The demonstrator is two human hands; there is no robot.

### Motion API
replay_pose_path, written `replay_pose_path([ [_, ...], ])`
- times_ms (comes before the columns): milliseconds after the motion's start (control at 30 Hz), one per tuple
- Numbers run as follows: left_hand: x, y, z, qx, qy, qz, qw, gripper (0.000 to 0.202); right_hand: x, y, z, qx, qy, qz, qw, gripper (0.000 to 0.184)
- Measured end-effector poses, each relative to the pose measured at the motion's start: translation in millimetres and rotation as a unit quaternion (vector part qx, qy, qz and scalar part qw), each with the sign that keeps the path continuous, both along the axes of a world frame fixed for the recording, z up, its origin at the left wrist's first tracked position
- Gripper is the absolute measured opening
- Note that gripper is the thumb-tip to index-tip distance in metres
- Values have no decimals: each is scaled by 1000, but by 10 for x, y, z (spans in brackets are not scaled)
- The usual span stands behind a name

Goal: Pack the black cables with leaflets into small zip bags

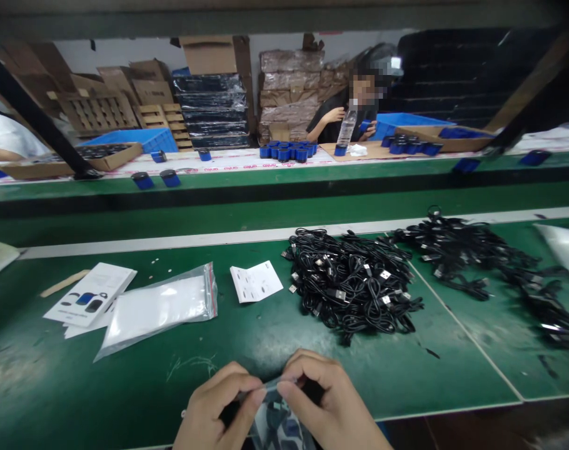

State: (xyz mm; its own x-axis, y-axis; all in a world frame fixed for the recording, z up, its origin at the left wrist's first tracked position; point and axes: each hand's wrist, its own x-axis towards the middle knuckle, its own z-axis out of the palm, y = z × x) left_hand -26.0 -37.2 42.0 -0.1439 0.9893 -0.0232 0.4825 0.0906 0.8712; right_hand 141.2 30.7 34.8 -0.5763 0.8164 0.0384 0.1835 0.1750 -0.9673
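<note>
My left hand [226,400] and my right hand [319,390] pinch the upper edge of a clear plastic bag [279,431] at the table's near edge. Dark items show through the plastic, a black cable seemingly among them; its lower part is cut off by the frame. Beyond my hands lies a folded white leaflet [256,281]. A large heap of black USB cables [352,281] is to the right of it. Toward the left rests a stack of clear zip bags [165,303], partly over printed leaflets [92,294].
More cables [467,247] spread at the right, near a white plastic bag [566,247]. A raised shelf [237,178] crosses behind, holding several blue-and-black round items [287,152] and a bottle [346,131]. A co-worker [334,119] sits beyond it; another person's sleeve [12,134] shows far left.
</note>
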Motion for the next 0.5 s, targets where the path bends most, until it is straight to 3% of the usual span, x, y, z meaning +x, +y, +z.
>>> replay_pose_path([
  [233,27,8,-17,23,-11,14,1000,21,-42,-6,-57,-18,6,-2,1000,14],
  [500,63,-16,-56,34,-60,36,997,23,-131,-81,-47,29,15,-3,999,19],
])
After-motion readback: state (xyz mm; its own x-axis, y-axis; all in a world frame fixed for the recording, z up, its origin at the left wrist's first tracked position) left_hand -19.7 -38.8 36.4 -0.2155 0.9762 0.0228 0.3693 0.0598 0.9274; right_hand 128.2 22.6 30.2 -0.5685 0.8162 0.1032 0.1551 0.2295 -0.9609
